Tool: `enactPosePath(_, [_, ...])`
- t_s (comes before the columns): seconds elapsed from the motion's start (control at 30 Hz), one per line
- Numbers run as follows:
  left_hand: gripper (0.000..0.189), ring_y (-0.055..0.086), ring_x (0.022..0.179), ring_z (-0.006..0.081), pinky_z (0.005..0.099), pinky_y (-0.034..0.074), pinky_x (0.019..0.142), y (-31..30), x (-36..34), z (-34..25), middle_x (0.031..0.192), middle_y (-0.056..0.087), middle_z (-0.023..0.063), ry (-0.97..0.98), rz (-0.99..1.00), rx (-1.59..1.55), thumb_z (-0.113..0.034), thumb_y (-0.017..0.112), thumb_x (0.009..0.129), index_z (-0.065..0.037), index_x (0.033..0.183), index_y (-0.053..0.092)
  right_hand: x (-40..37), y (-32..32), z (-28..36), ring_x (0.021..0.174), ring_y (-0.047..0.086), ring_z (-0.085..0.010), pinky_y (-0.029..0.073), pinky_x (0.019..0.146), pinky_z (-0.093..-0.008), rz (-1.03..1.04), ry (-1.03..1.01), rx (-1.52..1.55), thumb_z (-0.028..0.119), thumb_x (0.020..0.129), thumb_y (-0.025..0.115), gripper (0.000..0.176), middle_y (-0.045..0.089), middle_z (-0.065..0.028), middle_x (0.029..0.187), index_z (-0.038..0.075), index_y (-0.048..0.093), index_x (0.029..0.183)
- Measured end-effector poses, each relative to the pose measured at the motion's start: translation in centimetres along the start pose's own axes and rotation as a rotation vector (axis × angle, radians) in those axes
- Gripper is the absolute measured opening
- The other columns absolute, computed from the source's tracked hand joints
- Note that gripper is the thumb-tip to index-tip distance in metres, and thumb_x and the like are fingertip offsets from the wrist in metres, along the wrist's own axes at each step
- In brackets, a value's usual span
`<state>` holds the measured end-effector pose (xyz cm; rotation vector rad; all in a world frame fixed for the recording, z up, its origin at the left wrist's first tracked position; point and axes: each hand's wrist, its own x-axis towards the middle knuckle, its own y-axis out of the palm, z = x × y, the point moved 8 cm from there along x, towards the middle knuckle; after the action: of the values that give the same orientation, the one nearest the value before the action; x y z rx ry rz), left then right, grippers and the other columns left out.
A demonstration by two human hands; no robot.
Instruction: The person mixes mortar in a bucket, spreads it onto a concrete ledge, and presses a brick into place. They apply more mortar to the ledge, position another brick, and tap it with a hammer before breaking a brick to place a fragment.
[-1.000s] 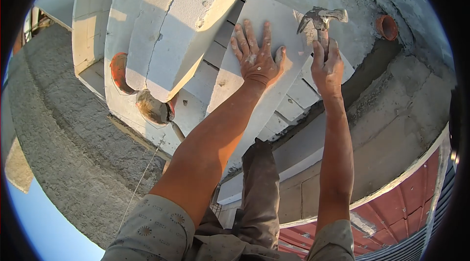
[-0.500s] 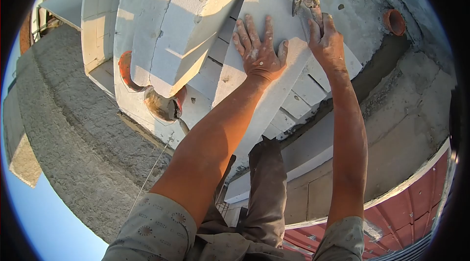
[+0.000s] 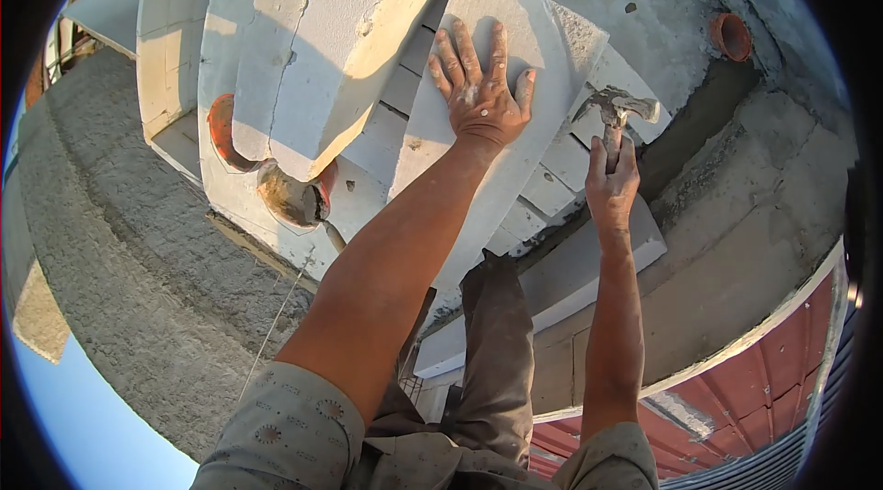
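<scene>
Left hand splayed flat on white block, right hand gripping hammer, arm outstretched

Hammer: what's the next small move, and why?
Probably a light tap of the hammer against the right edge of the block. The right hand grips the handle with the head close beside that edge, though contact can't be judged. The left hand lies flat and spread on the block's face, which looks like steadying it for a nudge.
</scene>
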<state>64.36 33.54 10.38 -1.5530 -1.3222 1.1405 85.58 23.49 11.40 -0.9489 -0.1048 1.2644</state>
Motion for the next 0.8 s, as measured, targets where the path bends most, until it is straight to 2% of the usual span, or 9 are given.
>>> enactPosePath(0.03, [0.079,0.0,0.148,0.0543,0.0671,0.001,0.114,0.0,-0.1,0.0,0.16,0.007,0.0341,0.0,0.004,0.006,-0.05,0.052,0.096,-0.013,0.16,0.023,-1.6,0.1,-1.3,0.065,0.07,-0.0229,0.053,0.058,-0.0352,0.004,0.078,0.026,0.022,0.093,0.072,0.031,0.067,-0.014,0.074,-0.001,0.053,0.098])
enactPosePath(0.1, [0.079,0.0,0.148,0.0542,0.067,0.0,0.114,-0.1,-0.2,-0.1,0.16,0.006,0.0343,0.01,0.01,0.026,-0.05,0.05,0.096,-0.013,0.16,0.021,-6.6,2.9,-3.1,0.067,0.063,-0.0179,0.053,0.064,-0.0336,0.073,0.543,0.487,0.03,0.091,0.076,0.037,0.065,-0.0079,0.077,0.0,0.056,0.1])
enactPosePath(0.17, [0.08,0.0,0.147,0.0549,0.0666,0.0,0.115,0.0,-0.1,-0.1,0.159,0.006,0.035,0.025,0.01,0.037,-0.05,0.049,0.097,-0.013,0.16,0.019,-9.3,6.6,-4.1,0.071,0.059,-0.0177,0.051,0.07,-0.0319,-0.088,0.478,0.88,0.033,0.091,0.076,0.039,0.064,-0.0046,0.081,0.001,0.058,0.103])
enactPosePath(0.43, [0.085,0.003,0.149,0.0515,0.0644,0.006,0.117,-0.3,-0.6,0.6,0.159,0.007,0.0331,0.075,-0.02,0.067,-0.054,0.056,0.095,-0.009,0.159,0.021,-13.3,13.3,-3.8,0.084,0.056,-0.013,0.047,0.076,-0.0276,-0.113,0.465,0.774,0.036,0.088,0.078,0.047,0.064,-0.0046,0.092,-0.001,0.063,0.113])
enactPosePath(0.5, [0.094,0.007,0.149,0.0485,0.0634,0.011,0.117,-2.8,-3.2,3.9,0.158,0.01,0.031,-0.096,-0.039,-0.032,-0.055,0.059,0.094,-0.007,0.159,0.012,-13.0,12.3,-3.1,0.082,0.054,-0.0112,0.045,0.075,-0.0254,-0.089,0.494,0.757,0.034,0.087,0.079,0.047,0.062,-0.0022,0.091,0.0,0.064,0.114])
enactPosePath(0.53, [0.097,0.012,0.147,0.048,0.0629,0.016,0.116,-3.5,-5.2,6.7,0.157,0.013,0.0298,-0.274,-0.016,-0.156,-0.056,0.062,0.092,-0.004,0.158,0.012,-13.2,12.6,-3.2,0.081,0.053,-0.011,0.045,0.074,-0.0254,-0.058,0.538,0.772,0.033,0.087,0.079,0.046,0.061,-0.0019,0.09,0.0,0.064,0.114])
enactPosePath(0.6, [0.092,0.052,0.126,0.0425,0.0486,0.042,0.105,-1.0,-10.0,12.2,0.138,0.046,0.031,-0.531,0.151,-0.549,-0.061,0.059,0.093,0.007,0.149,0.031,-13.6,13.2,-3.5,0.08,0.052,-0.0105,0.045,0.073,-0.0254,0.011,0.626,0.809,0.032,0.088,0.079,0.044,0.06,-0.0012,0.088,0.0,0.065,0.113])
enactPosePath(0.63, [0.091,0.06,0.113,0.0389,0.0438,0.048,0.097,-1.2,-11.1,12.8,0.124,0.057,0.0291,-0.529,0.197,-0.449,-0.065,0.059,0.092,0.009,0.141,0.041,-13.6,13.3,-3.4,0.079,0.051,-0.0104,0.045,0.073,-0.0258,-0.008,0.629,0.861,0.032,0.088,0.079,0.042,0.059,-0.0007,0.086,0.0,0.065,0.112])
enactPosePath(0.8, [0.087,0.062,0.104,0.0329,0.0418,0.052,0.088,-0.8,-8.8,13.2,0.12,0.059,0.0263,-0.488,0.218,-0.508,-0.062,0.062,0.092,0.011,0.135,0.046,-11.5,12.4,-1.8,0.072,0.05,-0.0131,0.046,0.068,-0.0296,-0.119,0.491,0.93,0.035,0.087,0.079,0.041,0.058,-0.0026,0.077,0.0,0.064,0.102])
